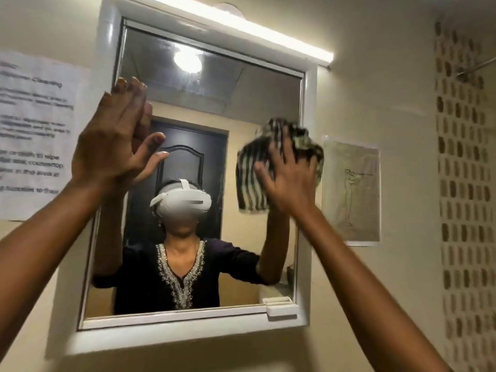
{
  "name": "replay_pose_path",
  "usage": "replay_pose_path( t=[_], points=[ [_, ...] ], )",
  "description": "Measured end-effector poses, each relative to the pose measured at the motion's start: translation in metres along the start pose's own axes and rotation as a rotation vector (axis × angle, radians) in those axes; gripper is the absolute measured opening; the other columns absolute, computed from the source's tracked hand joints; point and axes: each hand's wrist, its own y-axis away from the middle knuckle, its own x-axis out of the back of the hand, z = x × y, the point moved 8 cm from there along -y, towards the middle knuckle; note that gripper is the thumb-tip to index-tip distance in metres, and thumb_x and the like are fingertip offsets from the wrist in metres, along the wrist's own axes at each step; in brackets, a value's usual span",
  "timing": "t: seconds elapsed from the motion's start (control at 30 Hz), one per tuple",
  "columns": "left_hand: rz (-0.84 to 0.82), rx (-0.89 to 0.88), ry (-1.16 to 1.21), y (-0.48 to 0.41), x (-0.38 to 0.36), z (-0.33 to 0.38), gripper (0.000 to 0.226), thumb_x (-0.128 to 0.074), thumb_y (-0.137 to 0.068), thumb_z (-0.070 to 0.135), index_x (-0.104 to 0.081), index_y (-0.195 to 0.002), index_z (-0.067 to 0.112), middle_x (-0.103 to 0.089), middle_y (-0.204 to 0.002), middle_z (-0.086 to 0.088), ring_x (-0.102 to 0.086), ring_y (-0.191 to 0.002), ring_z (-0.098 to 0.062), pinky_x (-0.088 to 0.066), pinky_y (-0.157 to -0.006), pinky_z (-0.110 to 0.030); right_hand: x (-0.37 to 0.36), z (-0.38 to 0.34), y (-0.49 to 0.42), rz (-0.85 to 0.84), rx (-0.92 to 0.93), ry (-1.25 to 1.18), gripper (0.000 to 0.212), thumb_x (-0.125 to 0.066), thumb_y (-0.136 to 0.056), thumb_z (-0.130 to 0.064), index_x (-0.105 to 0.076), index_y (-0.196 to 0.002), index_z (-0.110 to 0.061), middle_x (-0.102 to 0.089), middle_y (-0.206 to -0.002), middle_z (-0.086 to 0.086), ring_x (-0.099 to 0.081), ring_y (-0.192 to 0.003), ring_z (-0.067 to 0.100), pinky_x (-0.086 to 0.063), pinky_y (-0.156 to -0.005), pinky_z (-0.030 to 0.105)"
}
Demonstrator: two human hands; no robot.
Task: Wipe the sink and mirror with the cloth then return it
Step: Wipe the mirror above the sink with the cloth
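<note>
A mirror (222,108) in a white frame hangs on the wall straight ahead. My right hand (291,178) presses a dark-and-white striped cloth (252,178) flat against the glass at the mirror's right edge, fingers spread over it. My left hand (112,140) is raised at the mirror's left edge, fingers apart, fingertips on or close to the glass, holding nothing. The sink is out of view below.
A lit tube lamp (241,22) runs above the mirror. A printed paper notice (35,135) is stuck on the wall to the left, a line drawing (351,194) to the right. A patterned wall panel (464,183) and a metal rod (477,68) are at far right.
</note>
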Motion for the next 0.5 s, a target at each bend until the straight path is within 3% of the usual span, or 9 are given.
replay_pose_path(
  t=[0.13,0.23,0.33,0.43,0.5],
  points=[
    [0.000,-0.008,0.021,0.001,0.002,0.003,0.081,-0.022,-0.090,0.064,-0.017,-0.151,0.011,-0.019,-0.159,-0.011,-0.006,-0.146,-0.013,-0.009,-0.120,-0.032,0.023,-0.012,-0.108,0.104,-0.122,-0.055,0.061,-0.022,-0.094,-0.060,-0.017,-0.148,-0.033,0.000,-0.159,0.007,-0.009,-0.143,0.039,0.001,-0.113,0.061],
    [0.012,-0.013,0.035,0.002,0.003,0.001,0.078,-0.033,-0.091,0.057,-0.017,-0.151,0.011,-0.019,-0.160,-0.010,-0.006,-0.146,-0.012,-0.008,-0.120,-0.029,0.023,-0.043,-0.124,0.129,-0.050,-0.029,0.058,-0.021,-0.095,-0.059,-0.008,-0.147,-0.040,0.004,-0.159,0.010,-0.001,-0.143,0.042,0.004,-0.112,0.063],
    [0.032,0.005,0.061,0.001,0.005,-0.001,0.078,-0.039,-0.092,0.054,-0.016,-0.152,0.010,-0.016,-0.160,-0.009,-0.006,-0.148,-0.015,-0.004,-0.119,-0.023,0.008,-0.087,-0.071,0.077,0.182,-0.005,0.056,-0.022,-0.093,-0.061,-0.008,-0.145,-0.047,-0.001,-0.160,0.006,-0.005,-0.143,0.042,0.000,-0.112,0.065],
    [0.025,0.008,0.114,0.000,0.007,0.000,0.080,-0.029,-0.092,0.061,-0.018,-0.151,0.007,-0.016,-0.160,-0.010,-0.008,-0.149,-0.019,-0.004,-0.121,-0.025,-0.019,-0.123,0.046,-0.036,0.540,0.067,0.057,-0.028,-0.091,-0.063,-0.014,-0.144,-0.048,-0.009,-0.159,0.003,-0.034,-0.131,0.039,-0.020,-0.106,0.057],
    [0.018,-0.008,0.096,0.000,0.007,0.000,0.079,-0.036,-0.092,0.056,-0.017,-0.151,0.007,-0.017,-0.160,-0.010,-0.007,-0.149,-0.017,-0.002,-0.120,-0.021,-0.038,-0.127,0.121,-0.148,0.771,0.120,0.056,-0.029,-0.092,-0.063,-0.015,-0.144,-0.049,-0.015,-0.158,0.001,-0.039,-0.127,0.036,-0.021,-0.105,0.055]
  ],
)
